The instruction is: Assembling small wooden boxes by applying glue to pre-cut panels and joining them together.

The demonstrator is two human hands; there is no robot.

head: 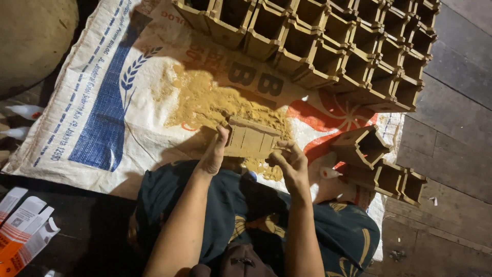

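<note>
Both hands hold one small wooden box piece point(252, 137), a flat tan panel with ribs across it, just over the near edge of the sawdust pile point(215, 102). The left hand point(214, 154) clasps the piece's left end, thumb and fingers closed on it. The right hand point(289, 161) grips its right end, fingers curled narrow around the edge.

The sawdust pile lies on a woven plastic sack point(102, 118) spread flat on the floor, white with blue and red print. Beyond the pile, at the sack's far edge, stands a stack of open wooden boxes point(328, 41) packed in tight rows, all the same tan wood. To the right of the pile, near the person's right knee, sit a few more wooden boxes point(382, 164) lying loose and tilted, and a small white glue bottle point(328, 173) lies between them and the right hand. Left of the pile, off the sack's near corner, lie white and orange cardboard cartons point(23, 225) on the dark floor
</note>
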